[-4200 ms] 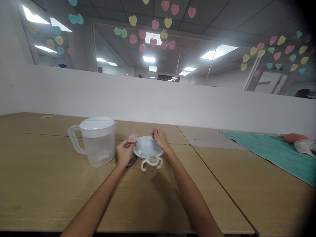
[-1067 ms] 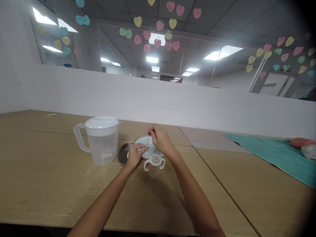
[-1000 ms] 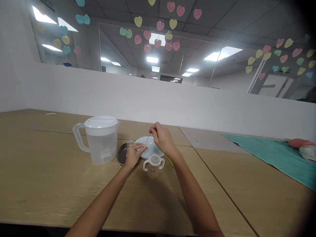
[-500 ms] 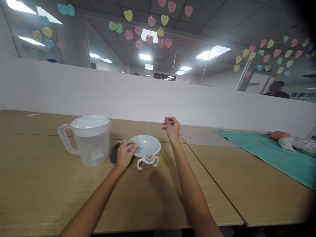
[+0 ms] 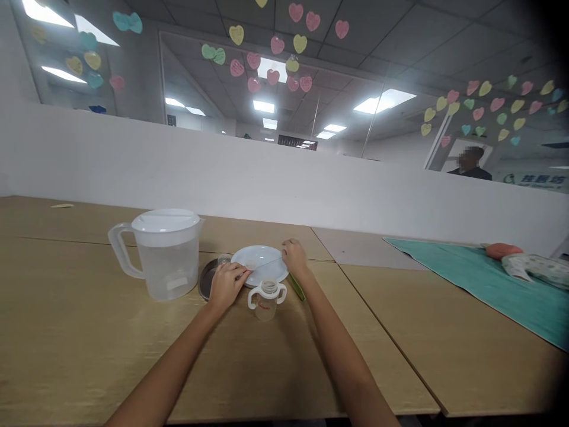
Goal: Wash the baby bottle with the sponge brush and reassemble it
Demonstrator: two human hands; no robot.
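Note:
My left hand (image 5: 226, 286) is closed over the left edge of a white dish (image 5: 279, 274). Its fingertips pinch a small, clear, round piece (image 5: 250, 266), which looks like a bottle teat. A thin, pale strand or rod (image 5: 270, 261) runs from that piece to my right hand (image 5: 294, 257), whose fingers are pinched on it at the dish's right side. Just in front of the dish stands an uncapped baby bottle (image 5: 267, 306) with two white handles. Partly behind my left hand are a round, dark metal tray (image 5: 205, 284) and a clear dome-shaped cap (image 5: 224, 259).
A lidded clear pitcher (image 5: 166, 264) stands to the left of the tray. Right of the bottle lies a green handle (image 5: 297, 287). On the far right, a teal cloth (image 5: 471, 270) bears a doll-like bundle (image 5: 528, 265). Behind the window is a person (image 5: 471, 163).
My right hand was close above the small clear piece, rose away to the upper right, and is now lower by the dish's right rim. My left hand keeps holding the piece.

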